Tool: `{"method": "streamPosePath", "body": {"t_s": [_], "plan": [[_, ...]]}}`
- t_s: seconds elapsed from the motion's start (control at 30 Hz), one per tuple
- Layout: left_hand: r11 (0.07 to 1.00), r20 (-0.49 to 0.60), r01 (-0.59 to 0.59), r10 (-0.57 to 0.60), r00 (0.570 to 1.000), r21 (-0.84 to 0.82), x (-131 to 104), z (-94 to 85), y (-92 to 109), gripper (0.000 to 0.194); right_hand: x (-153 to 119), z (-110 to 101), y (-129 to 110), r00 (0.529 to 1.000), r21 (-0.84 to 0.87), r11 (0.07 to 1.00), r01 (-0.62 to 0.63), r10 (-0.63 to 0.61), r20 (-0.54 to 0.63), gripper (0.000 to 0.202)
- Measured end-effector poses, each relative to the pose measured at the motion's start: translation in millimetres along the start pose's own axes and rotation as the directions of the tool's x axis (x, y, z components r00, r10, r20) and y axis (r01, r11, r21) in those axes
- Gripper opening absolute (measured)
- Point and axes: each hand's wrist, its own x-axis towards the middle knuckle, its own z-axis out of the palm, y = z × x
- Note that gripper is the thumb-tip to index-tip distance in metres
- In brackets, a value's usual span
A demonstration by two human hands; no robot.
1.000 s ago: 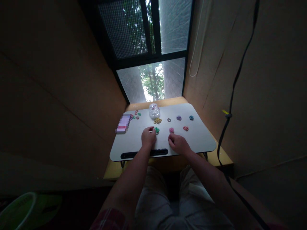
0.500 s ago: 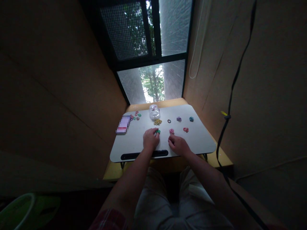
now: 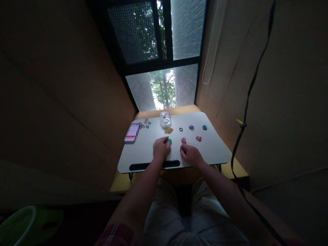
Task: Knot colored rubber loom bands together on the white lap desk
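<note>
Bending the left hand (image 3: 161,148) over the cluster of green rings (image 3: 169,140), with thumb and forefinger at its sides; cannot tell whether gripping or only touching. Resting the right hand (image 3: 189,153) loosely curled on the white table (image 3: 215,150), just on the near side of the pink rings (image 3: 183,140); cannot tell whether holding anything inside the fingers.

Lying to the right of the pink cluster, in the same row: the red rings (image 3: 199,138). Lined up farther from the body, from left to right: the yellow rings (image 3: 168,130), a single dark ring (image 3: 180,129), the purple rings (image 3: 191,127) and the blue rings (image 3: 204,127). Standing or lying just behind the yellow ones, too unclear to tell which: a clear plastic container (image 3: 165,120). Scattered near the far left corner: the loose mixed rings (image 3: 146,124), red and green among them, close to a pixelated flat device (image 3: 132,133) at the left edge.

Running along the near edge, partly beneath the left forearm: a black slotted strip (image 3: 137,166). Set under the table: a yellowish wooden ledge (image 3: 237,167). Rising beyond: a dark-framed window (image 3: 164,66). Hanging at right: a dark cord (image 3: 251,85) with a yellow tag (image 3: 240,121).
</note>
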Motion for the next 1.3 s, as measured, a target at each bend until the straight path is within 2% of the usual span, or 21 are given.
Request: {"method": "streamPosePath", "body": {"t_s": [0.2, 0.3, 0.4, 0.47, 0.6, 0.67, 0.9, 1.13, 1.3], "plan": [[0.989, -0.053, 0.052, -0.06, 0.997, -0.138, 1.1, 0.9, -3.2, 0.032, 0.4, -1.5, -0.8, 1.0, 0.008, 1.0, -0.007, 0.007, 0.007, 0.014], [0.957, -0.088, 0.116, -0.144, 0.986, -0.266, 3.2, -2.2, -11.1, 0.029, 0.0, -0.2, 0.4, 1.0, 0.014, 1.0, -0.002, 0.002, -0.009, 0.013], [0.926, -0.102, 0.205, -0.248, 0.963, -0.318, 4.3, -10.3, -23.6, 0.029, -0.8, 1.6, 2.1, 1.0, 0.024, 1.0, 0.002, -0.001, -0.012, 0.01], [0.948, -0.077, 0.187, -0.213, 0.974, -0.257, 4.1, -17.2, -33.3, 0.029, -1.1, 2.6, 3.1, 1.0, 0.039, 0.999, 0.011, -0.01, -0.011, 0.01], [1.0, -0.038, -0.012, 0.012, 0.999, 0.013, 6.7, -29.0, -50.2, 0.03, -0.7, 3.1, 3.9, 1.0, 0.04, 0.999, 0.011, -0.011, 0.004, 0.012], [0.991, -0.026, -0.044, 0.048, 0.998, 0.128, 12.9, -32.2, -55.0, 0.032, 0.1, 2.8, 4.0, 1.0, 0.038, 0.999, 0.007, -0.007, 0.011, 0.012], [0.923, -0.03, 0.119, -0.116, 0.993, 0.367, 53.1, -29.2, -59.3, 0.041, 5.8, 3.3, 4.5, 0.998, 0.01, 1.0, 0.013, -0.013, 0.057, 0.012], [0.851, 0.053, 0.131, -0.183, 0.982, 0.508, 86.8, -18.5, -70.1, 0.06, 9.5, 5.0, 4.9, 0.996, -0.019, 1.0, 0.018, -0.016, 0.09, 0.011], [0.859, 0.027, 0.131, -0.166, 0.986, 0.495, 92.5, -15.8, -74.6, 0.065, 11.2, 6.5, 5.2, 0.995, -0.037, 0.999, -0.001, 0.005, 0.097, 0.01]]}}
